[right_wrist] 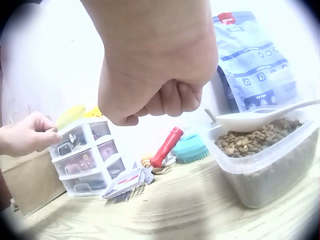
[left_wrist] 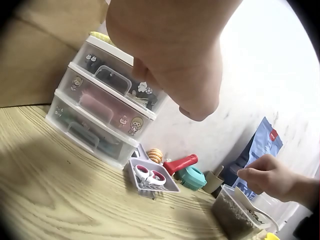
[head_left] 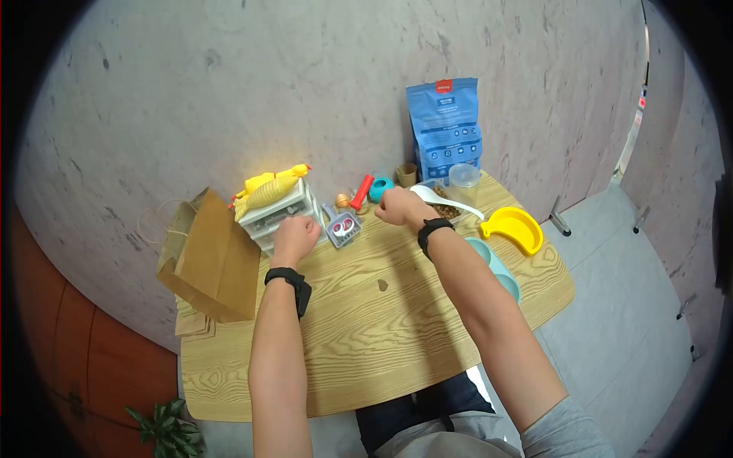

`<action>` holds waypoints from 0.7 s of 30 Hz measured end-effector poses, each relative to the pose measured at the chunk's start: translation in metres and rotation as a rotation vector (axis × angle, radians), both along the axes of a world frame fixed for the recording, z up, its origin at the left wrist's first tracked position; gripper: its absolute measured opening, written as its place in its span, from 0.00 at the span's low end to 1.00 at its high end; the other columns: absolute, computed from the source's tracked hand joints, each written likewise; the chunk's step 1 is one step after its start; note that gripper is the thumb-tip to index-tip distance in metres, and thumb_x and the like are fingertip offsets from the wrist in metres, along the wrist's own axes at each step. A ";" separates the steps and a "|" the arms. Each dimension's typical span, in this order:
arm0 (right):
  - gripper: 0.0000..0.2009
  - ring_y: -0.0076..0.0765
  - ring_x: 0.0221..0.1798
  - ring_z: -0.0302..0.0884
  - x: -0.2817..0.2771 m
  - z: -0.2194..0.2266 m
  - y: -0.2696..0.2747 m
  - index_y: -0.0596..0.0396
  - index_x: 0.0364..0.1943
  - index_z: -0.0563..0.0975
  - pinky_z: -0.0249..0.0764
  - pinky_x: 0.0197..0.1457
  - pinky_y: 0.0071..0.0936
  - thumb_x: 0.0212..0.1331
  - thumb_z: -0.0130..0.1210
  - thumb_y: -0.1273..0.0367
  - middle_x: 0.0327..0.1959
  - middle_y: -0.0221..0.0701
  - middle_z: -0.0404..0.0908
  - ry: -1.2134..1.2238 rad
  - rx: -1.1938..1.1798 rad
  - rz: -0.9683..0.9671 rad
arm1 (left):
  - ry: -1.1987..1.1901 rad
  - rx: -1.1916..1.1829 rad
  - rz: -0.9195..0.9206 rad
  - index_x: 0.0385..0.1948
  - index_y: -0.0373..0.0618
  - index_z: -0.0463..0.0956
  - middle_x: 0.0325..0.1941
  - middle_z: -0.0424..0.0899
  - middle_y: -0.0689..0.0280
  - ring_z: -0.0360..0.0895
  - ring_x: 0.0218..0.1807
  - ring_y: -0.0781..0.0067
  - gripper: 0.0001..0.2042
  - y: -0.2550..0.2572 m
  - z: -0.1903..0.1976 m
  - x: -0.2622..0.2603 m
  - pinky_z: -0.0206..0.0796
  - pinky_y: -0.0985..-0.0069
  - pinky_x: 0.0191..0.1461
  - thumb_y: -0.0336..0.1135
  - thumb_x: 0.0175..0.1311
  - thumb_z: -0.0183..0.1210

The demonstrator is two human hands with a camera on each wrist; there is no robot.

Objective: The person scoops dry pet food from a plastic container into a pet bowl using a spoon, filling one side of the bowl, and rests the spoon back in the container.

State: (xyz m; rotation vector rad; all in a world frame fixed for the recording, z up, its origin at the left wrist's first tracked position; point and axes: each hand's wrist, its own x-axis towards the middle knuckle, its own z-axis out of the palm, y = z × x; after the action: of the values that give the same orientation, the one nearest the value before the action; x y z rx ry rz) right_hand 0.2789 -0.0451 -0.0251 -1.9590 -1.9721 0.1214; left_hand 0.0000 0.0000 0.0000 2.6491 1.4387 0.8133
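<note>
My left hand, curled into a fist with nothing showing in it, is in front of the white drawer box. This small box has three clear drawers with cartoon stickers, seen closely in the left wrist view. Yellow rubber chickens lie on its top. My right hand is also a fist, its fingers folded into the palm around nothing visible. It hovers left of a clear tub of brown kibble. A white spoon rests across that tub.
Between the hands are a tray with scissors, a red-handled tool and a teal brush. A blue food bag stands behind. A paper bag is at left; a yellow banana-shaped bowl and pale blue dish sit right.
</note>
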 end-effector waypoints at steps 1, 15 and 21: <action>0.17 0.57 0.38 0.84 0.000 0.003 0.000 0.58 0.29 0.85 0.80 0.46 0.47 0.56 0.54 0.59 0.33 0.48 0.86 0.038 0.023 0.016 | -0.006 -0.012 -0.005 0.18 0.39 0.75 0.21 0.78 0.49 0.77 0.27 0.43 0.15 0.000 0.001 0.000 0.69 0.56 0.33 0.41 0.58 0.58; 0.16 0.58 0.41 0.84 0.028 0.041 0.009 0.57 0.32 0.85 0.80 0.49 0.47 0.57 0.54 0.58 0.36 0.48 0.86 0.014 0.007 0.042 | -0.009 -0.108 0.030 0.17 0.39 0.76 0.18 0.77 0.51 0.76 0.25 0.46 0.16 0.008 -0.007 0.024 0.67 0.58 0.31 0.42 0.57 0.59; 0.15 0.57 0.43 0.85 0.065 0.037 0.008 0.57 0.33 0.85 0.80 0.49 0.47 0.56 0.55 0.59 0.36 0.47 0.87 0.061 0.014 0.060 | 0.012 -0.178 -0.015 0.16 0.38 0.73 0.18 0.75 0.50 0.77 0.24 0.51 0.18 0.013 -0.025 0.060 0.66 0.58 0.31 0.43 0.59 0.59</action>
State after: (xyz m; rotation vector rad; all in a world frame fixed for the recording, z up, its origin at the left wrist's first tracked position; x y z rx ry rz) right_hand 0.3443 -0.0371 0.0116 -1.8658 -1.9878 0.1802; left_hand 0.0604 0.0134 -0.0250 2.5335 1.4199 0.6367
